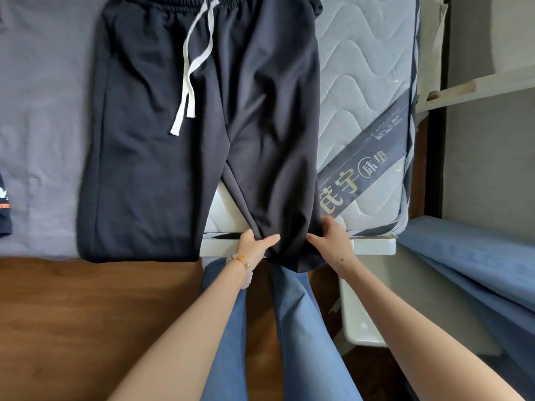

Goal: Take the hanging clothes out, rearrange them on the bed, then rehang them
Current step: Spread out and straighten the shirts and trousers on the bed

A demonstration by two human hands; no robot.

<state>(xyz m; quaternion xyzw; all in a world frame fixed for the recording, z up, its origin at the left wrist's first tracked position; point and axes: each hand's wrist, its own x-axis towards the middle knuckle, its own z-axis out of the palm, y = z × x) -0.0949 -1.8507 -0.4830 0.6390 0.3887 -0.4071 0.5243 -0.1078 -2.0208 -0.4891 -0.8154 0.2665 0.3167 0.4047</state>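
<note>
Seen from above, a person's legs in blue jeans [307, 328] stand on a brown wooden floor [72, 314]. Two bare arms reach forward to the near edge of a bed.

The left hand [253, 245], with a bead bracelet [243, 266] at the wrist, has its grip closed on the hem of one leg of dark navy trousers [162, 140], the thumb lying on top of the cloth. The right hand [333, 238], wearing a thin chain [344, 260], grips the same leg on its other side, thumb and fingers pinching the fabric. This hem hangs just over the white bed frame [373, 246].

The trousers lie flat on the bed, waistband at the far end, legs toward the person. The other leg lies straight to the left, its hem at the bed edge. A white drawstring [188, 82] trails down from the waistband.

Under the trousers, a grey sheet [43, 111] covers the left part of the bed; to the right the quilted mattress [362, 68] is bare, with a grey printed band [367, 160] across its corner. At the far left edge lies part of another dark garment [4, 209] with orange marks. Blue cloth [463, 256] lies to the right of the bed.
</note>
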